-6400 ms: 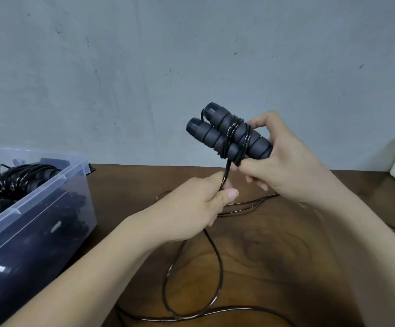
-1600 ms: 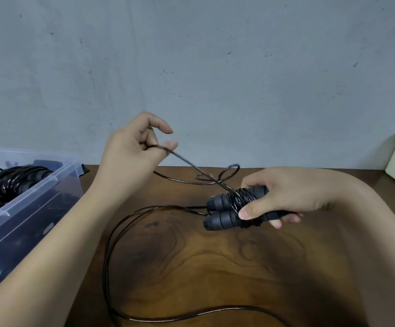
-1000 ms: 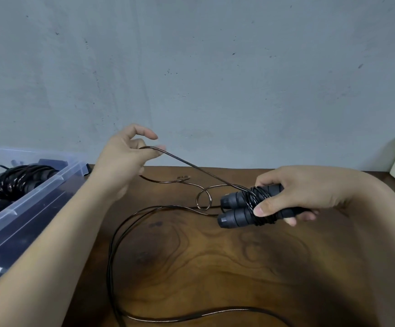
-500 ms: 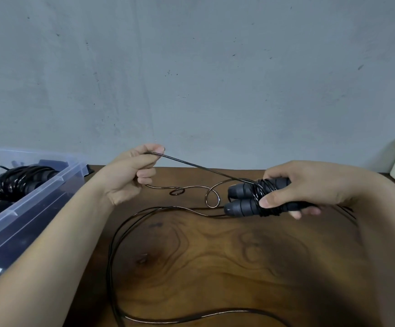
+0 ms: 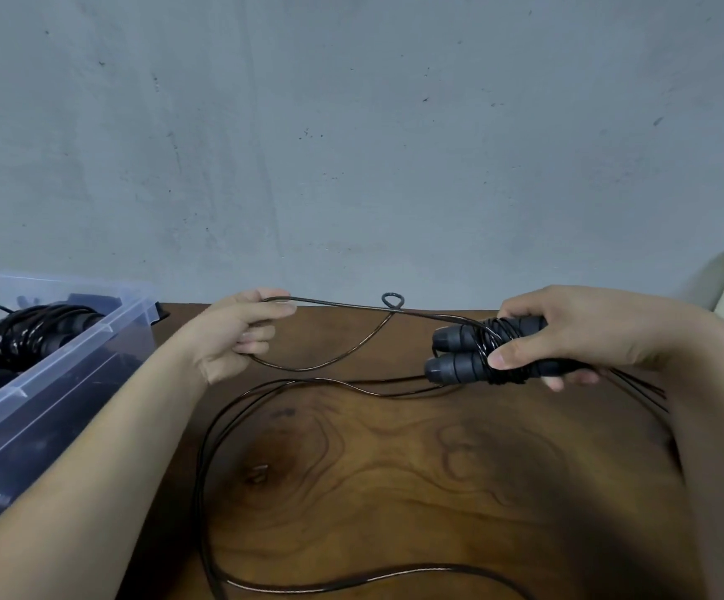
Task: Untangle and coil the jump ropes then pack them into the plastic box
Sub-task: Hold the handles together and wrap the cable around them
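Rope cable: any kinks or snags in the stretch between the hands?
Yes. A small closed loop sits kinked in the cable pulled between the left hand and the handles gripped by the right hand. Pulling tighter may knot it.

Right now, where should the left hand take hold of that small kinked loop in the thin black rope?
Pinch the small kinked loop at its crossing base, from above: it stands upright on the taut thin black rope between left hand and foam handles.
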A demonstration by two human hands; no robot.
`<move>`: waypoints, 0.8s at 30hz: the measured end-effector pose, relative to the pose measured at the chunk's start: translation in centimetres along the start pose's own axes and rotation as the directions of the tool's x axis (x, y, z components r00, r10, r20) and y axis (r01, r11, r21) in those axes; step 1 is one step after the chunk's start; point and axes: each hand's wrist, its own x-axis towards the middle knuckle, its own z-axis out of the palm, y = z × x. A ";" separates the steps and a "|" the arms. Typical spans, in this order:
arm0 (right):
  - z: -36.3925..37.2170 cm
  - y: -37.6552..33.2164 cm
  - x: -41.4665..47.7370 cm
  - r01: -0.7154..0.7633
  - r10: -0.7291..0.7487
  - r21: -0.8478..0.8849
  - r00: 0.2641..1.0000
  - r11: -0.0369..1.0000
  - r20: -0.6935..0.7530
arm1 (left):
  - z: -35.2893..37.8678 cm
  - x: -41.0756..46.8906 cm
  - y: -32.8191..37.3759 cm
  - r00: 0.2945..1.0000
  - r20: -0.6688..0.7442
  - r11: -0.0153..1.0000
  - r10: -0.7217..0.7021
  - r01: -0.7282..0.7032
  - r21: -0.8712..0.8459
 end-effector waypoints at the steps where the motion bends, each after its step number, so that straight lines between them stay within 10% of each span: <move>1: 0.0 0.0 0.0 -0.007 0.007 -0.011 1.000 1.000 -0.013 | -0.1 -0.1 -0.3 0.989 -0.086 0.956 0.123 -0.095 0.276; 4: 0.1 -0.1 0.1 -0.029 0.027 -0.034 0.999 0.999 -0.030 | -0.6 0.1 -1.3 0.779 -0.155 0.455 0.608 -0.182 0.872; 5: 0.1 -0.1 0.2 -0.036 0.035 -0.044 0.999 0.998 -0.036 | -0.6 0.4 -1.7 0.759 -0.178 0.494 0.626 -0.210 0.844; 8: 0.2 -0.1 0.3 -0.056 0.053 -0.055 0.997 0.997 -0.061 | -0.5 1.6 -1.5 0.955 -0.250 0.985 0.158 -0.170 -0.025; 11: 0.2 0.0 0.4 -0.059 0.056 -0.048 0.997 0.997 -0.061 | -0.2 1.7 -1.6 0.988 0.003 0.881 -0.154 0.139 -0.452; 15: 0.0 0.2 0.2 -0.074 0.070 -0.064 0.996 0.995 -0.057 | -0.7 1.6 -2.7 0.943 -0.248 0.952 0.223 -0.156 0.262; 18: -0.4 0.2 0.1 -0.075 0.070 -0.078 0.995 0.994 -0.068 | -1.6 1.0 -2.7 0.755 -0.278 0.550 0.594 -0.129 0.825; 20: -0.3 0.2 0.2 -0.070 0.065 -0.071 0.996 0.995 -0.067 | -1.8 0.8 -2.8 0.729 -0.229 0.437 0.645 -0.106 0.893; 24: -0.2 0.3 0.3 -0.069 0.067 -0.060 0.997 0.996 -0.032 | -1.7 0.9 -2.9 0.882 -0.172 0.727 0.439 -0.236 0.645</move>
